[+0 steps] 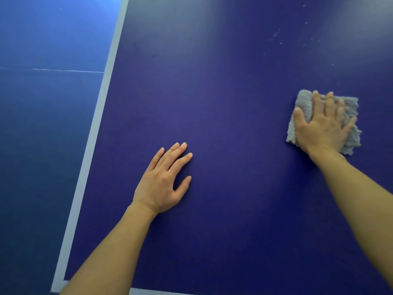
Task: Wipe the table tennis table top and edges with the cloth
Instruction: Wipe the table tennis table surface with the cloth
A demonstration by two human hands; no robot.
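Cloth (304, 101) flat beneath your right hand's (323, 128) spread fingers, press evenly and sweep toward pale specks (276, 35) beyond the fingertips, left hand's (162, 184) straight fingers bracing on the table top (234, 92).

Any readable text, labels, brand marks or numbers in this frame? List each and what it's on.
None: no text, label, brand or number shows anywhere.
The blue table top is plain, with only a white edge line.
The grey cloth has no tag in view.
The pale specks far right are smudges, not writing.
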